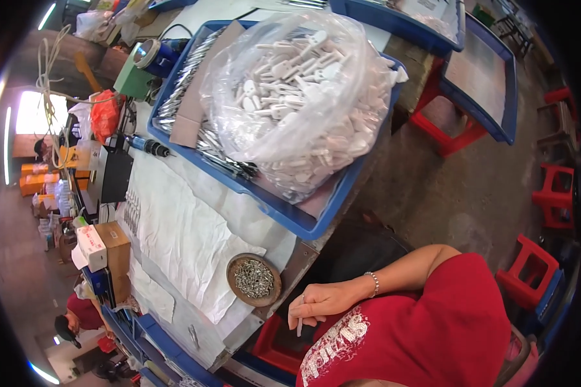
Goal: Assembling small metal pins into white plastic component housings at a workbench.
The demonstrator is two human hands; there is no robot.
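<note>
My right hand, with a beaded bracelet at its wrist, hovers just off the table's near edge. Its fingers are curled, and a thin white piece pokes out below them; its kind is too small to tell. My left hand is out of sight. Closest to the right hand on the table is a round brown bowl heaped with small metal parts. Farther off, a blue tray holds slender metal pieces, a cardboard strip and a clear plastic bag full of flat white plastic pieces.
White paper covers the table. On it lie a small row of metal parts and a metal piece. A power screwdriver rests by the tray; boxes stand left. Red stools are at right. Another person is far left.
</note>
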